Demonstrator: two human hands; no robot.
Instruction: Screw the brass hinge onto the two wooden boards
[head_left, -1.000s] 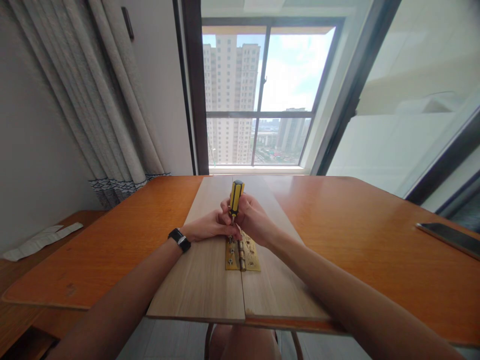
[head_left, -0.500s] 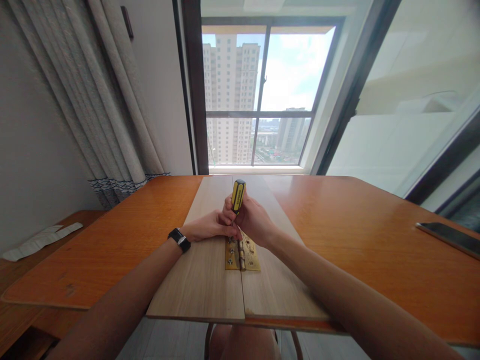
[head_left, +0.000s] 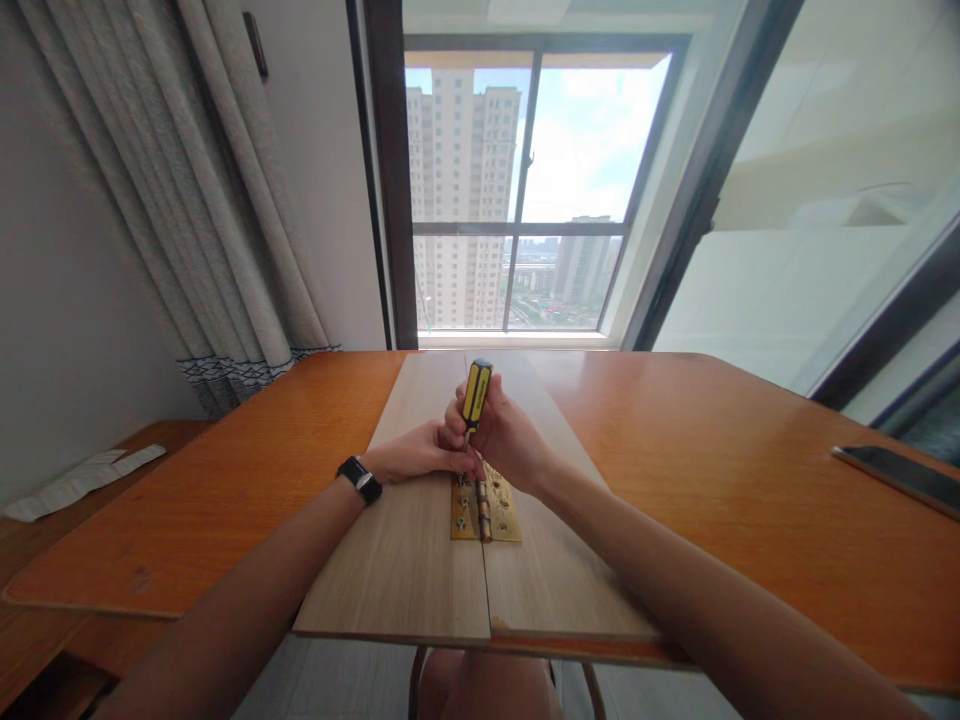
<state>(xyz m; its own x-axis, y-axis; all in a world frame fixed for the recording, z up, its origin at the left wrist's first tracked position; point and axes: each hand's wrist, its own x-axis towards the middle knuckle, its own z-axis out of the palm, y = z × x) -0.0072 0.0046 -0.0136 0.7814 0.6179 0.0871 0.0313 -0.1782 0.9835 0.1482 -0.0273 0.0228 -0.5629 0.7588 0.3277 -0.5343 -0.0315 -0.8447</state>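
Observation:
My right hand point(head_left: 508, 432) is closed round a yellow-and-black screwdriver point(head_left: 477, 396), held nearly upright with its shaft pointing down. My left hand point(head_left: 431, 450) is closed beside it, thumb and fingers pinched by the shaft at the far end of a brass hinge point(head_left: 504, 515); what lies between those fingertips is hidden. The hinge lies across the seam of two pale wooden boards, the left board point(head_left: 405, 580) and the right board point(head_left: 562, 590). Several screws stand in its left leaf, while the right leaf shows holes. The screwdriver's tip is covered by my fingers.
The boards rest on an orange-brown wooden table point(head_left: 720, 480). A phone point(head_left: 900, 476) lies near its right edge. White strips point(head_left: 86, 482) lie on a lower surface at left, below a grey curtain point(head_left: 217, 200). A window point(head_left: 517, 190) is straight ahead.
The screwdriver handle has shifted very slightly and turned in my right hand, whose fingers have moved a little. My left hand, the hinge and the boards look unmoved.

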